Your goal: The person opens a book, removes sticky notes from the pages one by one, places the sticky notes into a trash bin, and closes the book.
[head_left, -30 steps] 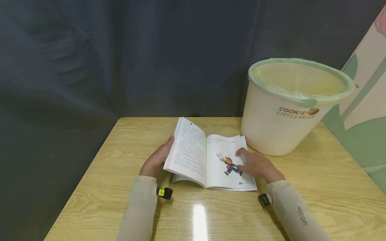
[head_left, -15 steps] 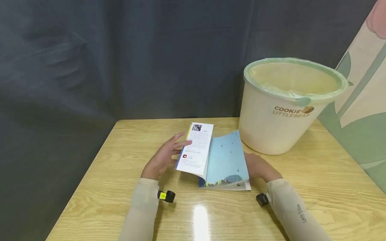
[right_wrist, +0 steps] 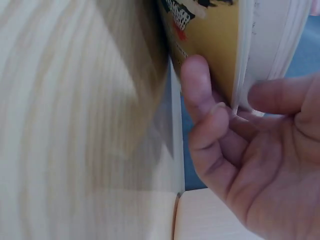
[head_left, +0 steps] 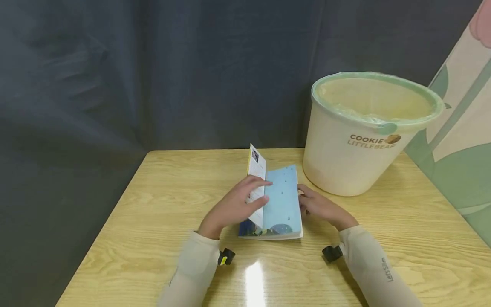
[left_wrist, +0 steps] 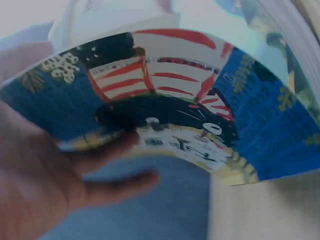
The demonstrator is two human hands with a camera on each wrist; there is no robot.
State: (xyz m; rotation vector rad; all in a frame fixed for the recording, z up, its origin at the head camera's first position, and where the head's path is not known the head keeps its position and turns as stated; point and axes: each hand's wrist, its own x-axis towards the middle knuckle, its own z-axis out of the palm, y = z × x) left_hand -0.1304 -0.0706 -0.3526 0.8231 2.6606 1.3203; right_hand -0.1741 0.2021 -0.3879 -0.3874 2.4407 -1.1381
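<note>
A paperback book (head_left: 281, 192) lies open in the middle, showing a light blue page with drops. Its front cover flap (head_left: 256, 164), printed with text and a small photo, stands up along the left. My left hand (head_left: 239, 202) straddles this cover with spread, mostly straight fingers, thumb and index finger over the inner side. In the left wrist view, other fingers lie against the outer side of the bowed cover (left_wrist: 175, 100), which is blue with red and white stripes. My right hand (head_left: 320, 207) grips the right edge, thumb on the page edges (right_wrist: 272, 50) and fingers under the yellow back cover (right_wrist: 215, 45).
A large white bin (head_left: 341, 157) with a green rim and a clear liner stands at the back right of the wooden table (head_left: 165, 204). Dark curtain (head_left: 230, 76) hangs behind the table. A patterned panel (head_left: 464, 136) is on the right.
The book has gone from a middle spread to its light blue front page. My left hand has moved right with the cover flap, which now stands more upright. My right hand stays at the right edge.
</note>
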